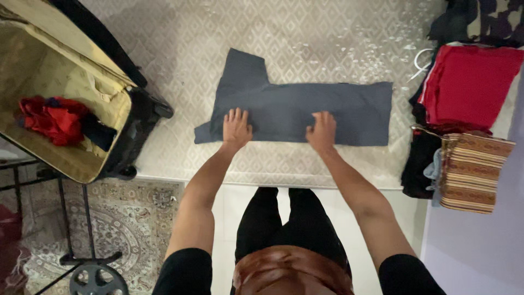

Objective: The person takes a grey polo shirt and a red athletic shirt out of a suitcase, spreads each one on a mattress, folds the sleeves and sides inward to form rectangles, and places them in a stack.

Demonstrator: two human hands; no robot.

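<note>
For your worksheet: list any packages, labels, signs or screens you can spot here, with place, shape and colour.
None show: no package, label, sign or screen.
Nearest thing to a container: open suitcase, far left on the bed, black shell, tan lining, red clothes inside.

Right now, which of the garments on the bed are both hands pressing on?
The dark grey garment, spread flat mid-bed under the left hand and right hand. The red folded cloth and striped cloth lie untouched at right.

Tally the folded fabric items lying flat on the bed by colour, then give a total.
Dark grey-blue folded garment, under both hands: 1
Red folded cloth: 1
Striped brown-and-tan folded cloth: 1
Black folded cloth: 1
Total: 4
</note>
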